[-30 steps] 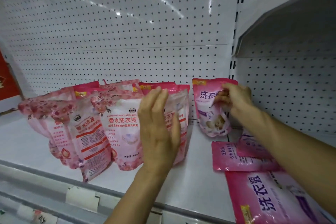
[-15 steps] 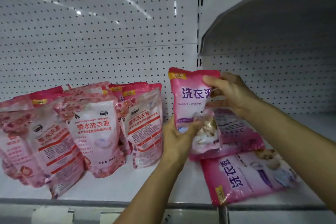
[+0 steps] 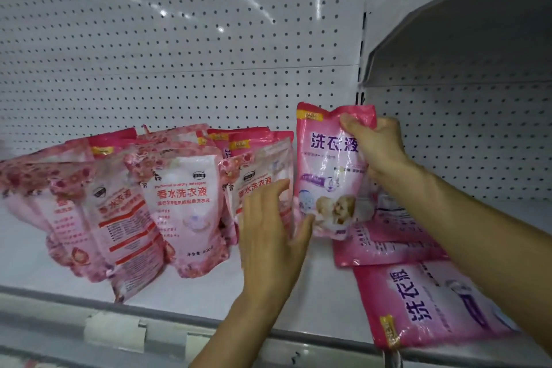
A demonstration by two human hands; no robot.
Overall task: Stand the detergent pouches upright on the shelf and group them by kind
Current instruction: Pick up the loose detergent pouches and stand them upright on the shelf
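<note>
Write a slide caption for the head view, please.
Right hand stands a pink detergent pouch upright; left hand steadies it.

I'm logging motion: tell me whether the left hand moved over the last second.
Yes. The left hand left the rose pouches, went right to the held pouch, and now sits between them.

Glossy, crinkled plastic pouches [image 3: 191, 206]; matt white perforated metal back panel [image 3: 179, 69].

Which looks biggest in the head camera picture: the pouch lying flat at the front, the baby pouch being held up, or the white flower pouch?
1. Flat front pouch, though it lies nearest the camera.
2 and 3. Held baby pouch and white flower pouch look about alike; no ranking.
</note>
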